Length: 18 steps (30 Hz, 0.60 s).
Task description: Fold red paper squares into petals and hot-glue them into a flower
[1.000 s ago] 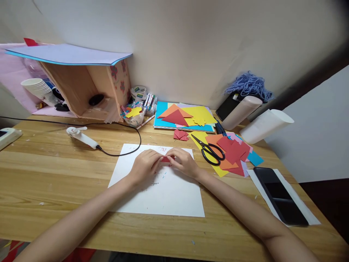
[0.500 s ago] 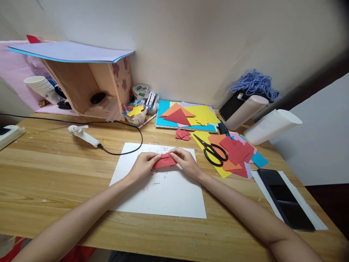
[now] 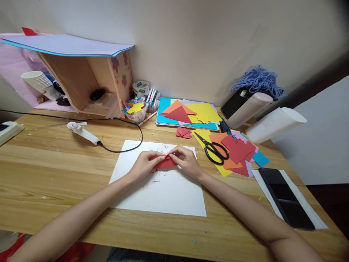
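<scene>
Between my two hands is a small folded piece of red paper (image 3: 165,163), its upper edge pinched by thumbs and fingers. My left hand (image 3: 145,162) grips its left part, and my right hand (image 3: 186,161) grips its right part, with the thumbs almost meeting at the middle. Part of the paper is covered by the fingers. Under the hands lies a white sheet (image 3: 174,196) marked with coloured specks. Just beyond my right hand sits a folded red paper piece (image 3: 183,132). To the right, black-handled scissors (image 3: 215,149) rest on coloured paper.
A white glue gun (image 3: 83,133) with a black cord lies at left. Behind stand a cardboard box (image 3: 120,83), a cup of scraps (image 3: 137,113) and stacked coloured sheets (image 3: 162,117). Red paper scraps (image 3: 238,149), a black phone (image 3: 286,198) and a white roll (image 3: 275,125) are at right.
My thumbs and fingers have moved closer together along the red paper's top edge, now pinching near its middle. The view has shifted slightly; the other things stay in place.
</scene>
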Motion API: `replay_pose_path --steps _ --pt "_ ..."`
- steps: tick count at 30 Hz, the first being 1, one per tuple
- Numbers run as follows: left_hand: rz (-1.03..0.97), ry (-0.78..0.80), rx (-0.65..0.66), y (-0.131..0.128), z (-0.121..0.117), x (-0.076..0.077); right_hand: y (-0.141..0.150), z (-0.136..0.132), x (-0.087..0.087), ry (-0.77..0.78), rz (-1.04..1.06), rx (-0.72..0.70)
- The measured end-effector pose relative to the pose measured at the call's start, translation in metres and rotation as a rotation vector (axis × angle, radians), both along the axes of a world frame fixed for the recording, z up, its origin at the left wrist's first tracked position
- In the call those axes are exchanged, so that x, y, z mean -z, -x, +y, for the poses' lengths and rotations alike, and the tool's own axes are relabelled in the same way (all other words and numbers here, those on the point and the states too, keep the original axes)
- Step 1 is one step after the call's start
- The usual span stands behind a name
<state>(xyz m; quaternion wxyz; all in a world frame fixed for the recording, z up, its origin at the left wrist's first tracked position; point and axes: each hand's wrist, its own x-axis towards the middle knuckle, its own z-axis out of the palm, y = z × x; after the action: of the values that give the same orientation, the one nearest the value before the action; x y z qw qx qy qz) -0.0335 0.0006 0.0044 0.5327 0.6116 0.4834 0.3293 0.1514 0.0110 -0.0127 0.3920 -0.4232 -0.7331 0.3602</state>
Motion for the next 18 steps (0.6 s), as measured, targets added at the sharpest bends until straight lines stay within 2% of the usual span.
replay_pose_path --steps 18 --pt "0.080 -0.013 0.001 -0.0014 -0.0012 0.0037 0.0065 -0.0071 -0.0026 0.148 0.033 -0.033"
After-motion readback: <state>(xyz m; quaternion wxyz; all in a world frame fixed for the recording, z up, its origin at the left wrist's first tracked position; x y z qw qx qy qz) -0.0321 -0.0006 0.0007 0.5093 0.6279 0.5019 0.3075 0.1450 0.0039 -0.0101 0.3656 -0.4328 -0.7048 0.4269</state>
